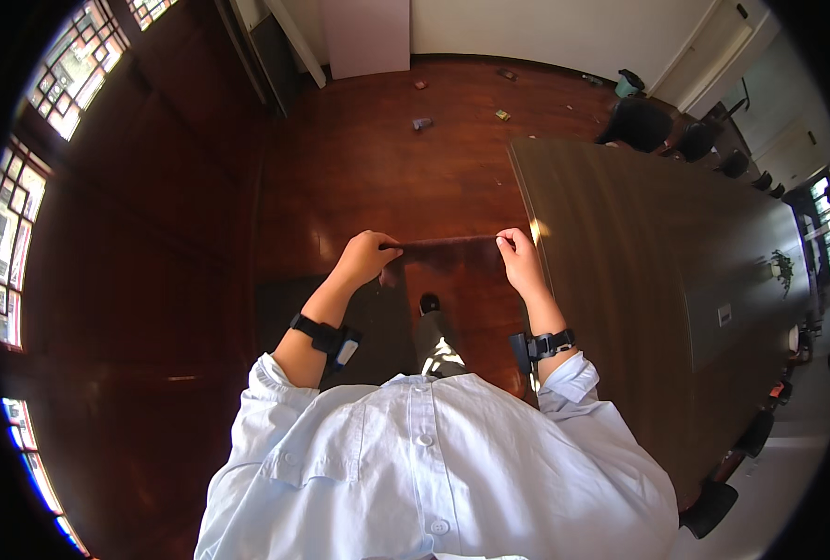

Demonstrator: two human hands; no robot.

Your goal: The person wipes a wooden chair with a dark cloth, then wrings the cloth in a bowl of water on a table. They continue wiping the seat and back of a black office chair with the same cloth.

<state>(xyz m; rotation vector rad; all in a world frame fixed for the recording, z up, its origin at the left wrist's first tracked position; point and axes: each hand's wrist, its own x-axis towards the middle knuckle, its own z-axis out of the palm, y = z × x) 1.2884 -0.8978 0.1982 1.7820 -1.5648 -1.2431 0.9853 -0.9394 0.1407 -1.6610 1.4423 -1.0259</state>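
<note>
A dark maroon cloth (450,242) is stretched almost straight between my two hands, above the floor in front of me. My left hand (371,257) pinches one end of it between thumb and fingers. At the other end, my right hand (518,256) grips the cloth near the corner of the long table. The lower part of the cloth is hard to tell from the dark red floor behind it. Both forearms carry a black strap with a small device.
A long wooden table (611,280) runs along my right, with black chairs (635,126) on its far side. Several bits of litter, including a yellow packet (502,115), lie on the wooden floor (387,175). A bin (628,84) stands by the far wall. Dark wood panelling (156,245) rises at left.
</note>
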